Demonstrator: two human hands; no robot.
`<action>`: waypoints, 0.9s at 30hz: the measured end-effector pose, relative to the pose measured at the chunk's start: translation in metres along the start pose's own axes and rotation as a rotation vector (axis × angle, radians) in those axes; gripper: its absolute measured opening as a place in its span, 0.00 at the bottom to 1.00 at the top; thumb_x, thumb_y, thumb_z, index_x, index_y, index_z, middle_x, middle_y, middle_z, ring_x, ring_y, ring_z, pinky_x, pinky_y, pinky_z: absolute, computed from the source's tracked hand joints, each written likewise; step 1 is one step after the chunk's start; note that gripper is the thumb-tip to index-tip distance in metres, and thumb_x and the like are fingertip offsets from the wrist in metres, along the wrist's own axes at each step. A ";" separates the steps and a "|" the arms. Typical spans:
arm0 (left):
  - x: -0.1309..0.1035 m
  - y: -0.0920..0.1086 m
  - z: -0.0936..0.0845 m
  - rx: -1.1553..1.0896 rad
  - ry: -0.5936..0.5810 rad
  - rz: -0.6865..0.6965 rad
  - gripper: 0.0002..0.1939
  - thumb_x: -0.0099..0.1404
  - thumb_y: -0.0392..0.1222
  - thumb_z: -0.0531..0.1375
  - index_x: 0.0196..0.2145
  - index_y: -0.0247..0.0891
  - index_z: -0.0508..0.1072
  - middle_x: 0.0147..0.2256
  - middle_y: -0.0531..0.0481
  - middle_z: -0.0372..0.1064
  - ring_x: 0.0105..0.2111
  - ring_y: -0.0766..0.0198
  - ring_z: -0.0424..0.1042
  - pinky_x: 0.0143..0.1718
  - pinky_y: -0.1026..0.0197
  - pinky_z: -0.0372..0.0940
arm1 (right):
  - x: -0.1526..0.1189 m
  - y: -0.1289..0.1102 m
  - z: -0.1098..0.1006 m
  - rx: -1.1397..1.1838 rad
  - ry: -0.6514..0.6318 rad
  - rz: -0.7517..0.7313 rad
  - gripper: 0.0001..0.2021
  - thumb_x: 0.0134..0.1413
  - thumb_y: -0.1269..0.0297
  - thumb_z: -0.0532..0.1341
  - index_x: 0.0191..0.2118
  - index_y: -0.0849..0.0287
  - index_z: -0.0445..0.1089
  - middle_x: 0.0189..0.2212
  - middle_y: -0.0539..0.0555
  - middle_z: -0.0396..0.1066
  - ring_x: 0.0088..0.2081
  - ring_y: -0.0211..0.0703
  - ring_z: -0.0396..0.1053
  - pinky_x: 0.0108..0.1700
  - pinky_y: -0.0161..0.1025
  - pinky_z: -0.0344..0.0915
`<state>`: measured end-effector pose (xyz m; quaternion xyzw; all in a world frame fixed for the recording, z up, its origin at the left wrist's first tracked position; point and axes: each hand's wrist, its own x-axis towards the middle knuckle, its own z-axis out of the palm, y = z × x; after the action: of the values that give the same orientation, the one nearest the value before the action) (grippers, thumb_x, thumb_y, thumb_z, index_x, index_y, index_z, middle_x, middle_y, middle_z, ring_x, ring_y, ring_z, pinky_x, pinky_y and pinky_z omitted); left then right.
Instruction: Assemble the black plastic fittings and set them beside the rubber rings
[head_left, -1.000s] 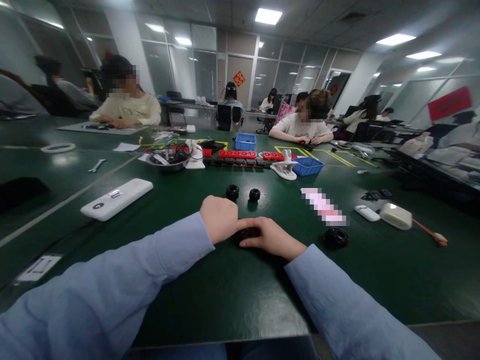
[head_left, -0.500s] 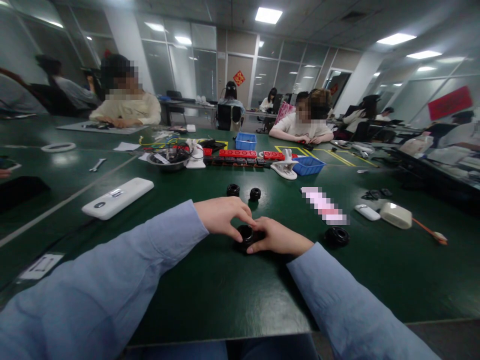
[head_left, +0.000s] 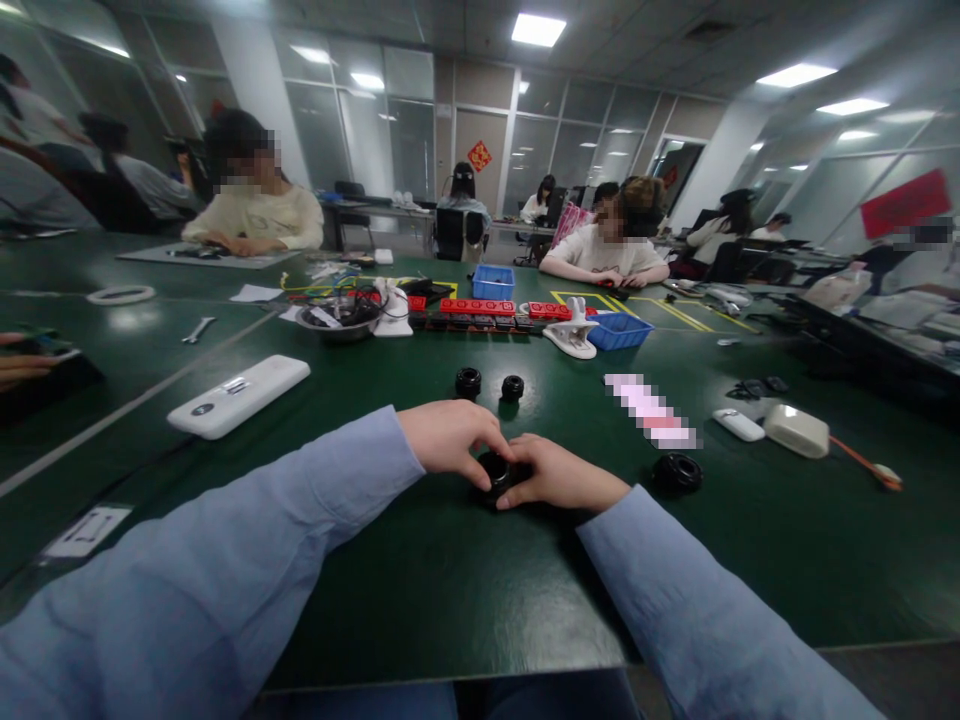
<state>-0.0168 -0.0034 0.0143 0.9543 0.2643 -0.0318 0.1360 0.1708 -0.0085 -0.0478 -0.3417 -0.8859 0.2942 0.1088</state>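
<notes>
Both hands close around a black round part on the green table. My left hand grips it from the left, thumb at its near side and fingers at its far edge. From the right, my right hand holds the same part, its thumb low on the near side and its fingers behind. Two smaller black ring parts, one on the left and one on the right, stand just beyond my hands. Another black ring part lies to the right of my right sleeve.
A white power bank-like device lies left, a pixelated phone-shaped item right. Farther back are a metal bowl, red strips, a white clamp and blue baskets. A person's hand shows at the left edge.
Another person's hand has come farther into view at the left edge, over the black box. My hands keep their hold on the part, with hardly any movement.
</notes>
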 end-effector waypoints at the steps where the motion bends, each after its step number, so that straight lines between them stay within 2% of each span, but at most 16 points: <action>1: 0.000 0.000 0.000 0.000 0.000 -0.001 0.22 0.54 0.42 0.66 0.47 0.42 0.73 0.37 0.51 0.70 0.36 0.64 0.70 0.37 0.67 0.61 | 0.000 0.001 0.000 0.000 0.002 -0.003 0.16 0.40 0.58 0.69 0.38 0.58 0.74 0.32 0.51 0.70 0.36 0.42 0.66 0.39 0.37 0.58; 9: 0.000 0.003 0.000 0.010 0.015 -0.033 0.21 0.53 0.44 0.66 0.46 0.43 0.73 0.36 0.52 0.70 0.34 0.65 0.69 0.33 0.68 0.59 | -0.001 -0.002 0.000 0.002 0.006 0.013 0.16 0.39 0.60 0.69 0.37 0.59 0.74 0.33 0.51 0.70 0.36 0.42 0.66 0.39 0.37 0.58; 13: -0.001 0.005 0.001 0.032 0.039 -0.095 0.21 0.53 0.46 0.66 0.45 0.44 0.73 0.37 0.52 0.71 0.35 0.64 0.69 0.31 0.67 0.58 | -0.001 -0.004 -0.002 0.012 -0.004 0.006 0.16 0.39 0.61 0.69 0.38 0.58 0.74 0.33 0.50 0.70 0.36 0.42 0.66 0.40 0.37 0.58; 21: -0.001 0.010 0.004 0.070 0.073 -0.163 0.20 0.53 0.49 0.65 0.44 0.45 0.74 0.40 0.52 0.72 0.40 0.60 0.70 0.33 0.65 0.59 | -0.001 -0.003 -0.001 -0.001 0.001 -0.016 0.17 0.40 0.59 0.69 0.39 0.57 0.74 0.33 0.50 0.71 0.37 0.43 0.66 0.40 0.37 0.57; 27: -0.001 0.013 0.004 0.113 0.099 -0.251 0.19 0.53 0.52 0.64 0.42 0.42 0.75 0.38 0.50 0.72 0.39 0.59 0.71 0.32 0.64 0.60 | 0.002 -0.002 0.003 0.039 0.035 0.037 0.16 0.40 0.58 0.69 0.37 0.61 0.73 0.30 0.50 0.70 0.32 0.41 0.65 0.34 0.35 0.57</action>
<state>-0.0111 -0.0159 0.0141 0.9202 0.3858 -0.0163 0.0638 0.1676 -0.0098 -0.0488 -0.3608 -0.8715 0.3073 0.1256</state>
